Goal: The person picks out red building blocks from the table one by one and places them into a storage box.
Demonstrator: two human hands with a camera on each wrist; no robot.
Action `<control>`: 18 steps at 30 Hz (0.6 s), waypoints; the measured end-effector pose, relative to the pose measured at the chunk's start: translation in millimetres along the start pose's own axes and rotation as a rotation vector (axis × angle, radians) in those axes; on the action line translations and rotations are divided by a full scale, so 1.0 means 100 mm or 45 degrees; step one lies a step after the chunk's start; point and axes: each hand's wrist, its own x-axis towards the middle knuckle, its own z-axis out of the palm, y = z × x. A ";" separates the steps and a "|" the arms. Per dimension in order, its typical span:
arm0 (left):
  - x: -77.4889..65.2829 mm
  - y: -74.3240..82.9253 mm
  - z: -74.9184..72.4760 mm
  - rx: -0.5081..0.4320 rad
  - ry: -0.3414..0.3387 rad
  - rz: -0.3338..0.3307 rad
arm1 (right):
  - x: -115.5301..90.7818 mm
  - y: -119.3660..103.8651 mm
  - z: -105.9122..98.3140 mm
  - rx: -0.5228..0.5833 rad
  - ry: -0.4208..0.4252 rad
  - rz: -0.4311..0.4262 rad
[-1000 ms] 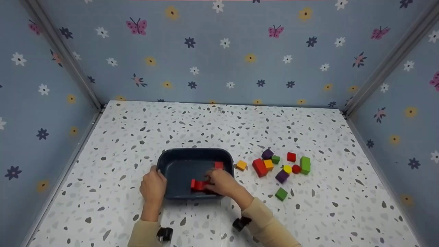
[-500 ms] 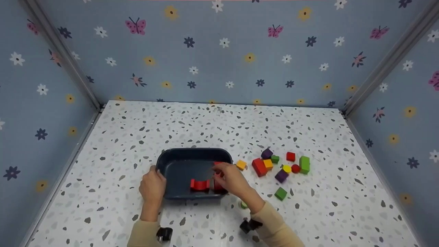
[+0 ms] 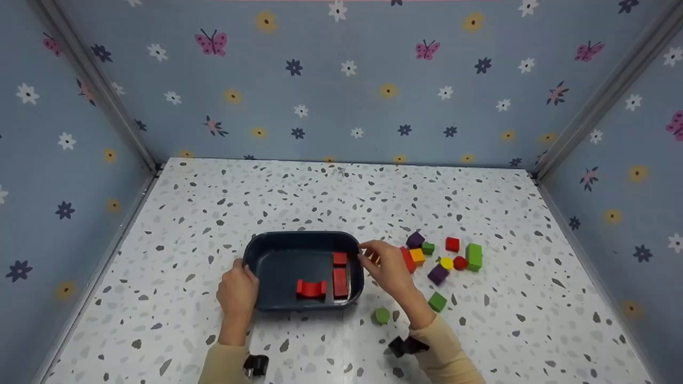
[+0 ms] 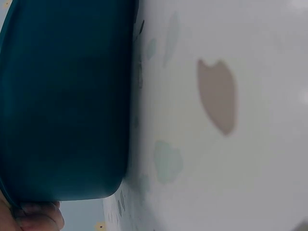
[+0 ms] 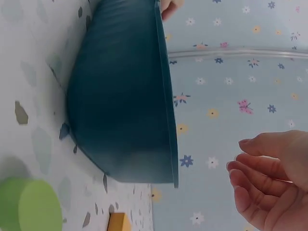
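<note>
My left hand (image 3: 236,288) grips the left rim of a dark blue rectangular tub (image 3: 291,237); its fingers (image 4: 41,216) show at the tub's edge in the left wrist view. Inside the tub lie a red arch block (image 3: 311,289), a long red block (image 3: 340,283) and a small red block (image 3: 339,259). Just outside the tub's right rim hovers my right hand (image 3: 390,269), fingers loosely bent and holding nothing. It partly hides an orange block (image 5: 119,223) and a larger red block (image 3: 408,260). A green cylinder (image 3: 381,316) stands below the right hand.
Right of my hand lie several loose blocks, among them an orange cube (image 3: 417,256), a purple block (image 3: 438,274), a yellow cylinder (image 3: 446,263), a light green block (image 3: 474,257) and a green cube (image 3: 437,302). Patterned walls enclose the speckled table (image 3: 299,197).
My right hand has left the red blocks in the tub and moved right, past the rim. The green cylinder has come into sight. The left hand keeps its grip on the tub.
</note>
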 end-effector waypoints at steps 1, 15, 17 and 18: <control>0.00 0.00 0.00 0.001 0.001 -0.001 | 0.00 0.02 -0.01 -0.005 0.007 0.001; 0.00 0.01 0.00 0.000 0.003 -0.010 | -0.07 0.29 -0.14 -0.085 0.035 0.187; 0.00 0.01 0.00 -0.002 0.009 -0.009 | -0.07 0.33 -0.15 -0.098 0.023 0.241; 0.00 0.01 0.00 -0.004 0.012 -0.008 | -0.08 0.35 -0.15 -0.111 0.017 0.265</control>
